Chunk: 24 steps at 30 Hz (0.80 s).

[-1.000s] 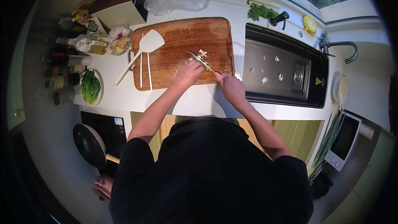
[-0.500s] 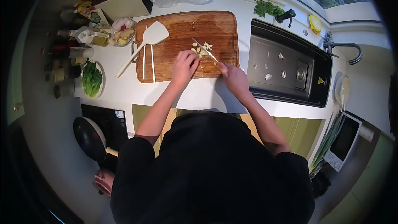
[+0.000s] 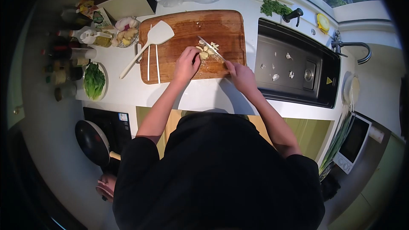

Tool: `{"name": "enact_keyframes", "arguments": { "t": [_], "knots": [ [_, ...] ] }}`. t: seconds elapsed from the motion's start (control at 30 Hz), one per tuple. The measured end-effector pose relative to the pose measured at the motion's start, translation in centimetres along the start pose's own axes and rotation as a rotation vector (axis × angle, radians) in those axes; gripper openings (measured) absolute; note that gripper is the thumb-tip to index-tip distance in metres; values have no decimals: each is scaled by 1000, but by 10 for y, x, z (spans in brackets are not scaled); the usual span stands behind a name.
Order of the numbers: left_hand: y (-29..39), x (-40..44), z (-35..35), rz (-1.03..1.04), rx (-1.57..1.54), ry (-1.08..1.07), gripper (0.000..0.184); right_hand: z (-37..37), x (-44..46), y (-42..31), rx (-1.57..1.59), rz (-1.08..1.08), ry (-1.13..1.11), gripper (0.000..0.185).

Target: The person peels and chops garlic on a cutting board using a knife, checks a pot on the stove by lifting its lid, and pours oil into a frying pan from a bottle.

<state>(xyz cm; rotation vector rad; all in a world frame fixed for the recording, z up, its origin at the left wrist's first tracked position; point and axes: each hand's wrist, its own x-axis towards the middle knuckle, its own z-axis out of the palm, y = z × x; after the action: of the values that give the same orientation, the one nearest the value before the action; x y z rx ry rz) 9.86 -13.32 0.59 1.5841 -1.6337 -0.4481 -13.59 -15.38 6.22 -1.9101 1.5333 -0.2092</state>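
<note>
A brown wooden cutting board (image 3: 179, 20) lies on the white counter. On its right half are several pale garlic pieces (image 3: 204, 55), some bunched and some scattered. My right hand (image 3: 242, 77) is closed round the handle of a knife (image 3: 210, 47), whose blade slants up and left across the garlic. Just left of the pile is my left hand (image 3: 186, 65), fingers curved and thumb apart, nothing visibly gripped; whether the fingertips touch the garlic I cannot tell. A white spatula (image 3: 159, 33) and two white chopsticks (image 3: 157, 64) rest on the board's left side.
Right of the board is a dark sink (image 3: 281, 89) with white scraps in it and a faucet (image 3: 362, 44). At left stand a plate of leafy greens (image 3: 94, 81), bottles (image 3: 97, 39) and ginger (image 3: 128, 36). A wok (image 3: 91, 142) sits lower left. Herbs (image 3: 274, 7) lie behind the sink.
My left hand has drawn slightly left from the garlic, uncovering more of it. The knife and right hand have shifted only slightly. The spatula and chopsticks stay where they were.
</note>
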Motion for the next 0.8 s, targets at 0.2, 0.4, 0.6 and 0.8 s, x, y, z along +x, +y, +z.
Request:
{"name": "enact_keyframes", "arguments": {
  "t": [0.2,0.4,0.6,0.8],
  "knots": [
    [3,4,14,-27,-65,-15,16,-16,4,-15,159,94,-166,53],
    [-5,10,15,54,37,26,13,-1,1,-11,-79,46,-62,55],
    [-8,16,11,100,77,5,10,1,0,-4,8,33,-34,55],
    [-18,27,4,195,84,-138,10,-2,4,-8,-76,20,-83,59]
  ]
}}
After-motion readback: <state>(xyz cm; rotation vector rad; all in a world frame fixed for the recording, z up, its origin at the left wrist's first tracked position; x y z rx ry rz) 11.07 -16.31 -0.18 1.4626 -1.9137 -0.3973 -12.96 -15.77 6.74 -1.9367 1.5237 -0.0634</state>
